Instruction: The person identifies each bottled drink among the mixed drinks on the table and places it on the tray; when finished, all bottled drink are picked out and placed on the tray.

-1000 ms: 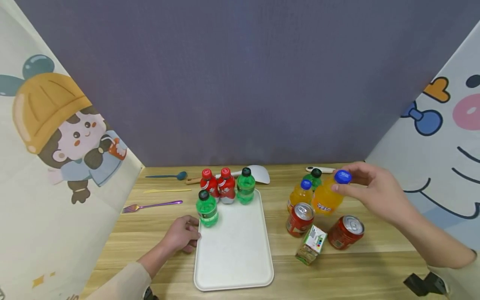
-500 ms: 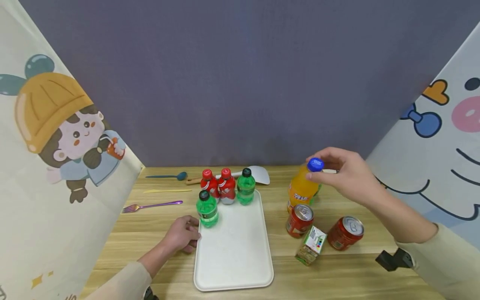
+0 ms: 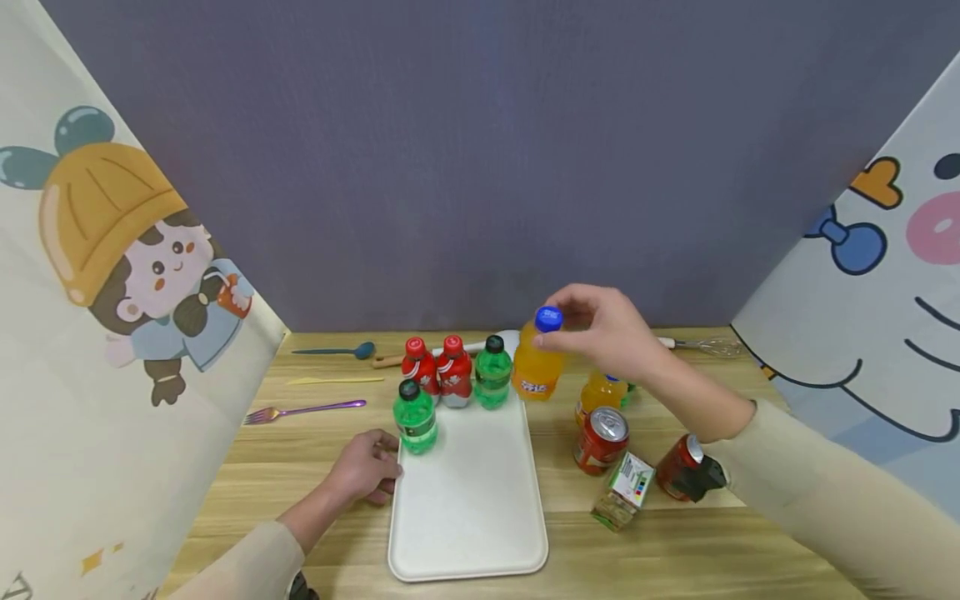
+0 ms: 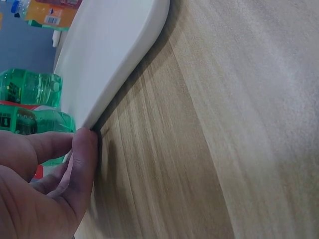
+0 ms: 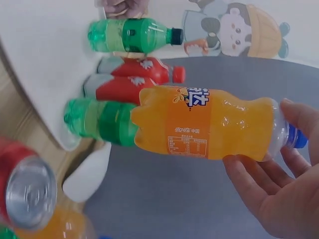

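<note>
I see the front two thirds of the white tray (image 3: 468,500) lying bare in the lower middle of the head view, so a hand could come in there from the near edge or from above. Its back edge is walled by two red bottles (image 3: 437,371) and a green bottle (image 3: 492,372), with another green bottle (image 3: 414,417) at the left rim. Right of the tray, cans (image 3: 600,435), a small carton (image 3: 625,489) and an orange bottle (image 3: 597,393) crowd the table (image 3: 675,550).
</note>
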`<state>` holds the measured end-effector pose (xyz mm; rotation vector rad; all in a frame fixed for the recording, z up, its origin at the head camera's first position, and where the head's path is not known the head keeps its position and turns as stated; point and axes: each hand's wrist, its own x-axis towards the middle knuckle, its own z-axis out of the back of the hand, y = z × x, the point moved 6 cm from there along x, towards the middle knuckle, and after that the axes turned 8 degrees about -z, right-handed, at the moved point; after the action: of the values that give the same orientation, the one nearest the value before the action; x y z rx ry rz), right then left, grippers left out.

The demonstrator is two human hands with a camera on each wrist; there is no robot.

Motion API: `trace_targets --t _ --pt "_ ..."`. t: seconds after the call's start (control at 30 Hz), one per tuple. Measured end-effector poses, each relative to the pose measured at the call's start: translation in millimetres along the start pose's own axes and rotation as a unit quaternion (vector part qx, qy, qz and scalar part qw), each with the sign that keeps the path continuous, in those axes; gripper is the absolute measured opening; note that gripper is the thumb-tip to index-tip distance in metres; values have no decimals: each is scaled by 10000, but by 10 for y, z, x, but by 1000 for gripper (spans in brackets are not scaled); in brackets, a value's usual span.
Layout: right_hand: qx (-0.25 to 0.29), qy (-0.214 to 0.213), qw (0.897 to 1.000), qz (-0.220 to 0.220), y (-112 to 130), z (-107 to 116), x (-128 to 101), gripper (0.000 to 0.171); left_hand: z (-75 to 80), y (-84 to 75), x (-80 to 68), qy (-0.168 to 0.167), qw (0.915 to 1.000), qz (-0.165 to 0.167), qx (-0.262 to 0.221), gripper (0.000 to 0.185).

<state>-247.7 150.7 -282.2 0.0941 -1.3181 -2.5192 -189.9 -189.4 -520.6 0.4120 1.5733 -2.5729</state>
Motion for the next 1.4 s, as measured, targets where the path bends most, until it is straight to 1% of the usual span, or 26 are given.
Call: trace_targets --t 0.17,0.43,0.53,0.63,0.73,0.87,1.1,1.4 --pt "268 298 9992 -90 6 -279 142 30 5 12 -12 -82 9999 -48 -118 41" --pt "518 536 9970 -217 -85 -695 323 30 -4 -19 -9 -165 9996 -159 -154 41" --pt "433 617 9966 -334 -133 -826 361 32 -11 -35 -4 -163 9995 -166 -194 41" --pt "224 648 9967 -439 -175 -942 394 33 -14 -48 -1 -173 9995 -175 -214 42" --pt "116 696 9964 -477 -201 -1051 425 33 -11 -58 7 -185 9994 -190 -244 42" --pt "131 746 9960 -469 -232 -1187 463 32 -8 -58 11 -176 9993 -187 -283 42" --pt "120 857 9945 -583 -286 -1380 485 34 -23 -45 12 -144 9994 -148 -275 43" --pt "-122 1014 9937 -453 -384 -1558 477 32 -17 -43 16 -209 9992 -125 -314 43"
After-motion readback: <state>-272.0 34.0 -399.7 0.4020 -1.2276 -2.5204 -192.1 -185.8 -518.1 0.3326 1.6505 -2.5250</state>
